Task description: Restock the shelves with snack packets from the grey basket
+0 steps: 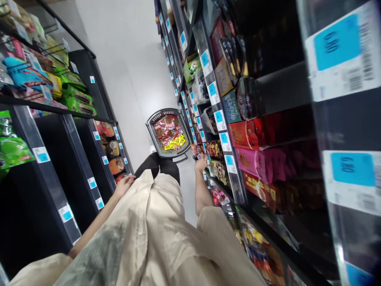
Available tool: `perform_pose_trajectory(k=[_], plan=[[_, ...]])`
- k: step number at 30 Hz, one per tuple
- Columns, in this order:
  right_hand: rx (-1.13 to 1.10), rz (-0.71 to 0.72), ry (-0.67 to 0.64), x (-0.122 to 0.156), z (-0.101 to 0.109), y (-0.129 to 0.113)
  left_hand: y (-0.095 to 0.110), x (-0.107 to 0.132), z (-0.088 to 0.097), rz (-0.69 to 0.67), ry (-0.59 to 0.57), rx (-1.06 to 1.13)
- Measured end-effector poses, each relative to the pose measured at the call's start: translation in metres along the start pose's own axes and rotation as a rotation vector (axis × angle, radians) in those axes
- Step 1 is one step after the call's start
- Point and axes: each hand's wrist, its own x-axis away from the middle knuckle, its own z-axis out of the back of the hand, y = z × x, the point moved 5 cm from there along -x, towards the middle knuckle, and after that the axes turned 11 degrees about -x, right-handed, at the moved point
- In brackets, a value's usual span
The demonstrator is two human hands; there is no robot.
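Note:
My right hand (201, 163) reaches to the shelf on the right, its fingers closed on the edge of a brown-and-red snack bag (197, 149). That bag sticks out past the shelf front, beside another dark brown bag (214, 149). Low at my left side, my left hand (125, 184) hangs near my thigh and the left shelf, holding nothing that I can make out; its fingers look loosely stretched. On the floor ahead of my feet stands a dark shopping basket (150, 137) with many small red packets (168, 128) and several yellow packets (175, 143) in it.
Tall dark shelves line both sides of a narrow aisle. On the right are bagged snacks, such as a pink bag (253, 163), behind price labels (230, 163). Green packs (79, 101) and round-lidded tubs (114, 149) fill parts of the left shelf. Pale floor (125, 51) runs ahead.

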Motion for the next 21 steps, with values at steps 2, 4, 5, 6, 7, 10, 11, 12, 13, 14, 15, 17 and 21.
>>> perform_pose_trajectory(k=[2, 4, 5, 6, 7, 10, 11, 12, 13, 14, 15, 17, 21], plan=[[0.040, -0.026, -0.005, -0.006, -0.007, 0.001, -0.009, 0.007, 0.005, 0.035, 0.019, -0.040], [0.073, -0.049, -0.005, -0.013, -0.013, 0.002, -0.019, 0.012, 0.007, 0.067, 0.020, -0.053], [0.089, -0.060, -0.005, -0.016, -0.016, 0.003, -0.023, 0.014, 0.007, 0.079, 0.014, -0.055], [0.104, -0.070, -0.006, -0.018, -0.019, 0.004, -0.026, 0.016, 0.006, 0.087, 0.007, -0.056], [0.120, -0.078, -0.007, -0.019, -0.022, 0.006, -0.029, 0.018, 0.005, 0.094, 0.001, -0.056], [0.155, -0.077, -0.012, -0.015, -0.028, 0.013, -0.034, 0.025, 0.001, 0.132, -0.008, -0.037], [0.159, -0.069, -0.012, -0.013, -0.029, 0.016, -0.034, 0.027, -0.001, 0.146, -0.010, -0.022], [0.159, -0.061, -0.010, -0.010, -0.030, 0.018, -0.034, 0.028, -0.004, 0.158, -0.013, -0.008], [0.157, -0.052, -0.007, -0.009, -0.030, 0.020, -0.034, 0.029, -0.006, 0.171, -0.016, 0.004], [0.156, -0.044, -0.001, -0.009, -0.030, 0.022, -0.035, 0.029, -0.009, 0.182, -0.018, 0.011], [0.157, -0.034, 0.004, -0.011, -0.030, 0.025, -0.036, 0.029, -0.012, 0.191, -0.020, 0.013], [0.169, -0.013, 0.003, -0.020, -0.031, 0.030, -0.040, 0.027, -0.019, 0.200, -0.021, 0.004], [0.228, -0.037, -0.030, -0.046, -0.039, 0.047, -0.051, 0.024, -0.031, 0.218, -0.015, -0.026]])
